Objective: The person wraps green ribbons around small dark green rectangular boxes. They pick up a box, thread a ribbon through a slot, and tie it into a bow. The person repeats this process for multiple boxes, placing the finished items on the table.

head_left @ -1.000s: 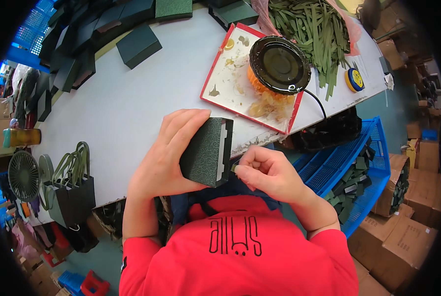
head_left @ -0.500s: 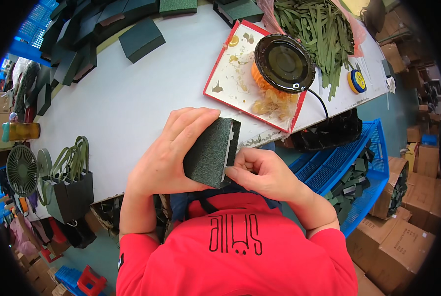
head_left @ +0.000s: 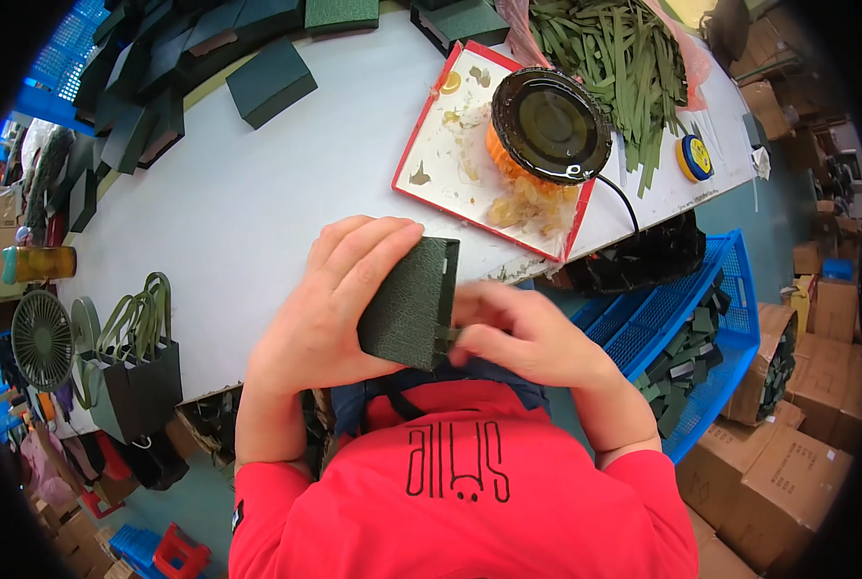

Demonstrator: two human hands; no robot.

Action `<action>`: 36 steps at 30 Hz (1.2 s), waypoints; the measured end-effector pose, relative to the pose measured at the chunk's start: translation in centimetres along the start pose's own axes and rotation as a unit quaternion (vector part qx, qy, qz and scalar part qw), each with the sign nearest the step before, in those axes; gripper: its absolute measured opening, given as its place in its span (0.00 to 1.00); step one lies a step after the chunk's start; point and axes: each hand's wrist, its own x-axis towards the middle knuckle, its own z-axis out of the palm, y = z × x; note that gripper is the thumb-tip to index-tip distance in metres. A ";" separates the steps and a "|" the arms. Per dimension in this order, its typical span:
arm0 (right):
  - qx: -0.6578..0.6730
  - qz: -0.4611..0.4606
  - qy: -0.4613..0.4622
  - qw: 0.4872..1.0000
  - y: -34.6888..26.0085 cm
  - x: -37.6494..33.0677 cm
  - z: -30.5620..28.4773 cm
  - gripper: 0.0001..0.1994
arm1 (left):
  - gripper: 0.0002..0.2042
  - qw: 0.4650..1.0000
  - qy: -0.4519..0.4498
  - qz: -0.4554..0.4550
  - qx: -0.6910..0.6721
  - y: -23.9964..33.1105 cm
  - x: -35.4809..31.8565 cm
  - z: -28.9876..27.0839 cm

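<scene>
A small dark green box (head_left: 404,304) with a crackled, leather-like cover is held up over the table's near edge, in front of my chest. My left hand (head_left: 327,299) is wrapped round it from the left, fingers over the top and thumb along the lower edge. At the box's open right side is my right hand (head_left: 529,338), its fingers bent in and slightly blurred. Its thumb and forefinger appear closed on a short green strip (head_left: 446,334) that sticks out of the box. The box's inside is turned away from view.
Ahead right, a round black dish of shiny liquid (head_left: 553,125) on an orange base stands in a red-rimmed tray (head_left: 414,154). Beyond lie green ribbon strips (head_left: 634,87). Several dark green boxes (head_left: 271,83) fill the far left. A blue crate (head_left: 730,318) stands right, green bags (head_left: 137,386) left.
The box has turned slightly, so its open right side shows less. My right hand has shifted a little, and the short green strip now shows at its fingertips.
</scene>
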 end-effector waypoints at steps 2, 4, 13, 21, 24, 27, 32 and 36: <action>-0.102 -0.205 0.200 0.953 0.3 0.2 0.5 0.10 | 0.46 1.000 0.017 -0.014 0.000 -0.2 -0.2 -0.1; -0.228 -0.336 0.254 0.878 1.6 -1.0 -0.9 0.07 | 0.50 0.999 0.028 -0.026 0.016 -0.6 -0.6 0.0; 0.196 0.008 -0.045 0.979 4.1 -1.5 2.3 0.17 | 0.50 0.999 0.032 -0.021 -0.033 0.3 -0.1 0.3; 0.498 -0.126 0.222 0.829 5.5 -2.0 -1.0 0.20 | 0.50 0.998 0.021 -0.065 0.005 -0.4 -2.3 -0.3; 0.492 -0.147 0.268 0.815 5.2 -2.0 -2.3 0.18 | 0.51 0.995 0.024 -0.097 0.007 -0.5 -3.2 -0.5; 0.479 -0.169 0.291 0.811 4.8 -2.0 -2.6 0.16 | 0.52 0.994 0.021 -0.109 0.015 -0.8 -3.7 -0.7; 0.454 -0.190 0.322 0.809 4.4 -1.3 -2.9 0.10 | 0.51 0.994 0.010 -0.113 0.010 -0.5 -3.5 -0.9; 0.391 -0.227 0.288 0.844 3.8 -0.8 -4.8 0.08 | 0.50 0.997 0.004 -0.081 -0.003 -0.2 -2.6 -0.3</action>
